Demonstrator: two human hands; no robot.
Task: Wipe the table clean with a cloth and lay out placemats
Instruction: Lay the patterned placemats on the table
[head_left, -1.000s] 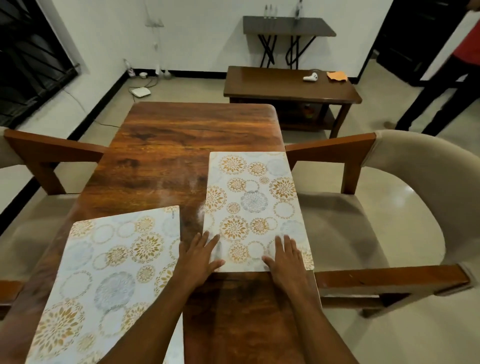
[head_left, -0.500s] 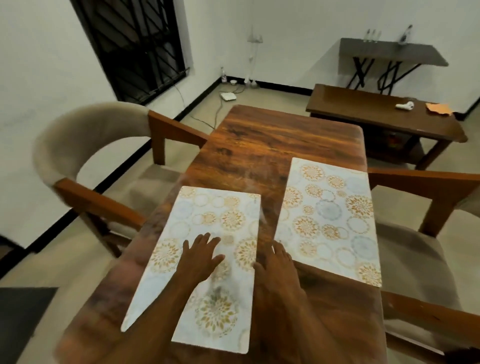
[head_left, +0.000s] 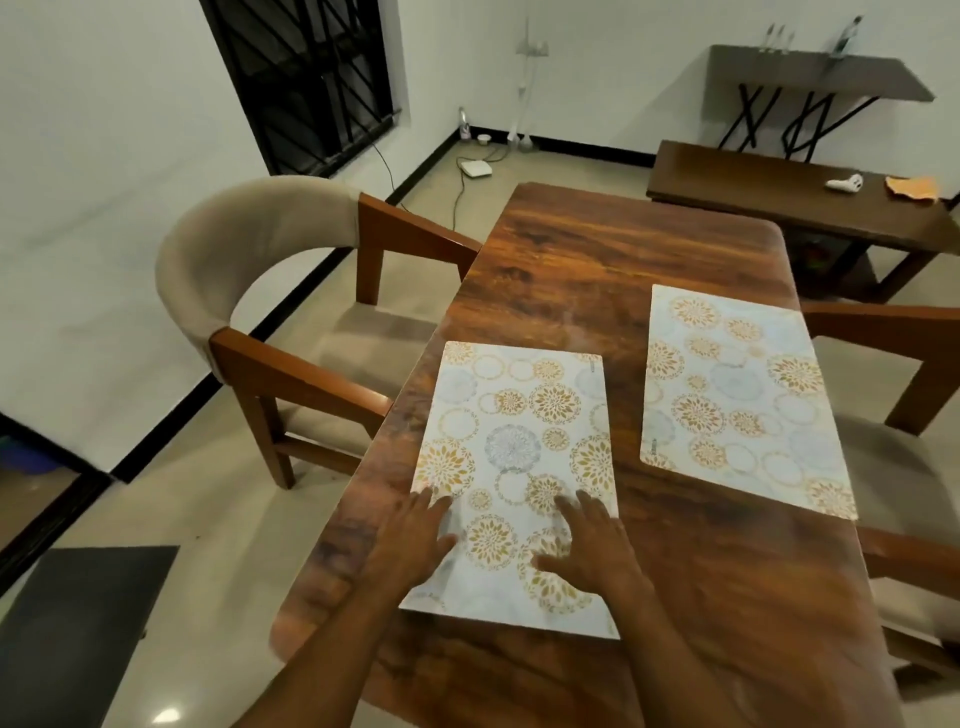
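Now the near placemat (head_left: 519, 457) lies on the left side of the table (head_left: 597, 249), its long left edge close beside the table's left edge and in front of the left chair (head_left: 249, 249). Both hands rest on its near half. The left hand (head_left: 415, 540) sits by the near-left part and the right hand (head_left: 592, 551) by the near-right part. The fingers of each are straight and spread, pressing flat and grasping nothing.

The step in hand looks like squaring this mat in its place. To do that well, press lightly and evenly through both palms, since a heavier push on one side would likely swing the mat round on the glossy wood. Slide it rather than lift it, and judge its long edge against the table edge so that no corner hangs over. The second placemat (head_left: 737, 400) lies well apart on the right side, in front of the right chair (head_left: 883, 332). It sits a little farther up the table, so it makes a fair guide for matching the two. Beyond, on the side bench (head_left: 753, 192), lies an orange cloth (head_left: 911, 187), probably the wiping cloth, beside a small white object (head_left: 844, 183).
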